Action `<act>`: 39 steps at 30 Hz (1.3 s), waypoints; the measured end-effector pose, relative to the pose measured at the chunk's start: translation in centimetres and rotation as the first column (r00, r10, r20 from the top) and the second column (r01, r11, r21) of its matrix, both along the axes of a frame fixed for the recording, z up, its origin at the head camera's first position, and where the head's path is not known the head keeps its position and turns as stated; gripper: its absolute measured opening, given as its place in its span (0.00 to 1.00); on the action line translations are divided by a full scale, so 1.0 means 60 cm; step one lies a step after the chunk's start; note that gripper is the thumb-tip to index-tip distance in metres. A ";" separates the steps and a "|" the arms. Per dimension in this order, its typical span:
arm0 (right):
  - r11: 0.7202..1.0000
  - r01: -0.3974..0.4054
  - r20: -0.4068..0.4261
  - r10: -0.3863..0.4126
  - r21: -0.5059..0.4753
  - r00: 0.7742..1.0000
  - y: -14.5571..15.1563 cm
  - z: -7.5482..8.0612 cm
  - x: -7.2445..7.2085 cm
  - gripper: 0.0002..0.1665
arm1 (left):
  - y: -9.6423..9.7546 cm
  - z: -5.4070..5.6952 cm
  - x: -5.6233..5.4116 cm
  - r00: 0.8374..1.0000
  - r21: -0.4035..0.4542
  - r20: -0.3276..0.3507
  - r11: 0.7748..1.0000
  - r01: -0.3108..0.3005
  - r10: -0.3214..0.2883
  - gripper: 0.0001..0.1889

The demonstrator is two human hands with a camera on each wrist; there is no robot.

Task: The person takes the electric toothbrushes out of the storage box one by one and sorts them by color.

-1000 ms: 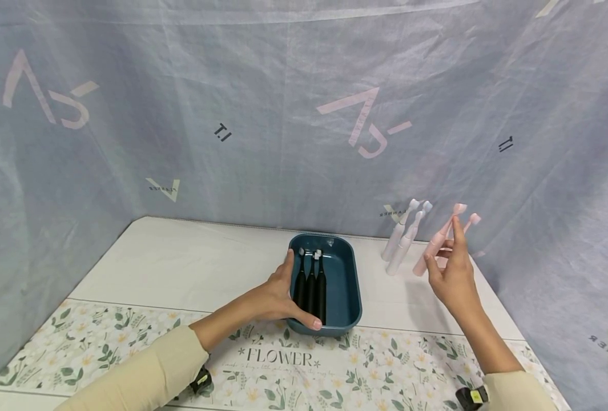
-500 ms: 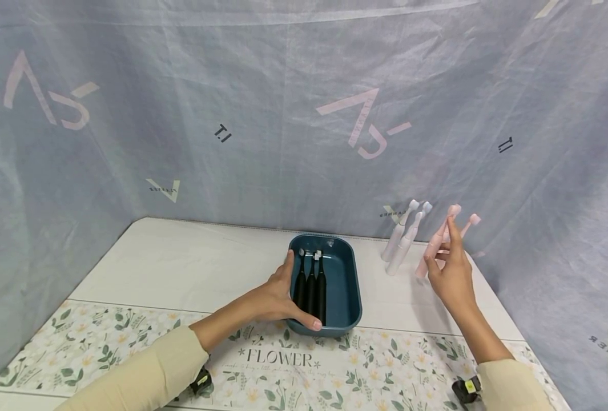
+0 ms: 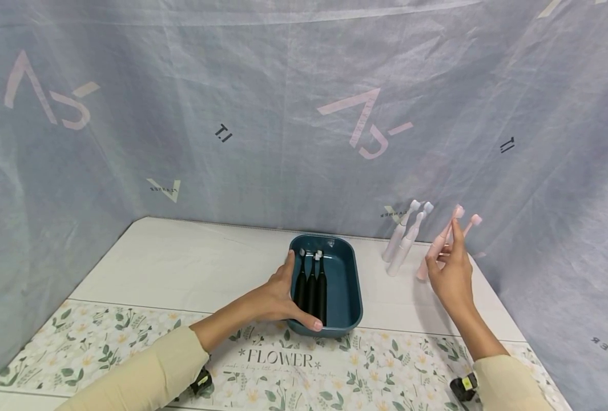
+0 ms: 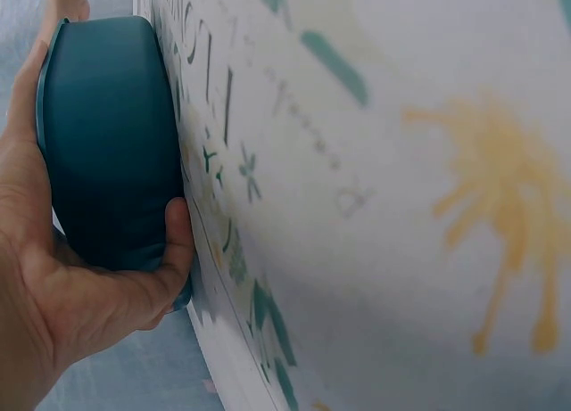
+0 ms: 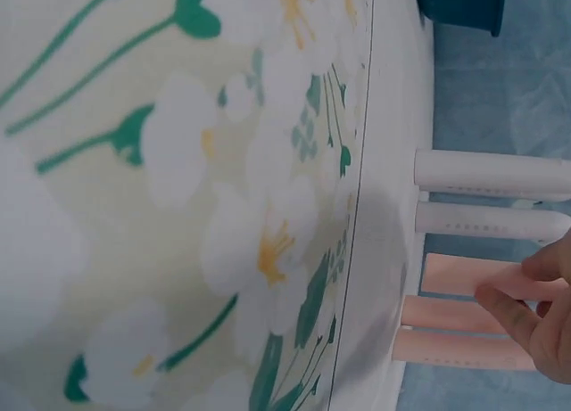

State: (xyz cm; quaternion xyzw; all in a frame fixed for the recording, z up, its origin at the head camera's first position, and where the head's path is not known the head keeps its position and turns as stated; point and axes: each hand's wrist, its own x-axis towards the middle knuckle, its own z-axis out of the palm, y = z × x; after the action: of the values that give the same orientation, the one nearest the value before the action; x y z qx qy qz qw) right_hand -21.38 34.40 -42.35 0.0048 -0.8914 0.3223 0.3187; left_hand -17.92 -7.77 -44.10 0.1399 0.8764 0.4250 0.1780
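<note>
- At the right of the desk (image 3: 201,257): right hand (image 3: 451,271) nearly closed, thumb and fingertips pinching a pink toothbrush (image 3: 438,242), one finger up by its head.
- Left hand (image 3: 275,294) spread round the near-left corner of the blue tray (image 3: 341,285), thumb at the near rim. Tray holds three black toothbrushes (image 3: 311,288).
- Step, my read: picking up that pink one. Can't tell if its base is off the desk. Next move calls for a firm pinch and clearing two pink neighbours (image 5: 455,347) plus the white toothbrushes (image 3: 405,246).
- Text: floral mat (image 3: 129,354) says "FLOWER", script below illegible. Curtain (image 3: 283,114): "T.I", reversed "PLANNER". No readable brand on the toothbrushes.
</note>
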 end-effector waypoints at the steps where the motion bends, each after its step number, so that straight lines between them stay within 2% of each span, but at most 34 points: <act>1: 1.000 0.002 -0.001 -0.002 -0.003 1.000 0.001 -0.001 -0.001 0.62 | 0.000 0.000 0.000 1.000 -0.003 -0.001 1.000 0.000 0.000 0.93; 14: 1.000 0.008 -0.051 -0.010 -0.027 0.999 0.003 -0.007 -0.006 0.62 | -0.002 -0.001 0.001 1.000 -0.024 -0.012 1.000 0.006 -0.006 0.94; 23: 0.999 0.028 -0.042 -0.029 -0.033 0.999 0.008 -0.017 -0.013 0.61 | -0.001 -0.001 0.001 1.000 -0.020 -0.008 1.000 0.007 -0.007 0.94; 30: 0.999 0.025 -0.108 -0.027 -0.024 0.994 0.008 -0.025 -0.020 0.59 | 0.000 0.001 0.002 1.000 -0.027 -0.009 1.000 0.006 -0.006 0.94; 39: 0.999 0.028 -0.136 -0.032 -0.035 0.990 0.002 -0.029 -0.024 0.57 | 0.001 0.000 0.000 1.000 -0.021 -0.002 1.000 0.001 -0.001 0.93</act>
State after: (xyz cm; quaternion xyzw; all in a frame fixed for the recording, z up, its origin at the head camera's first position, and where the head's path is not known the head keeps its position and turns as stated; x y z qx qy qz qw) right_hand -22.81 34.54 -44.10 0.0082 -0.8619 0.3312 0.3839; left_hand -17.95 -7.70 -44.08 0.1389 0.8809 0.4156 0.1789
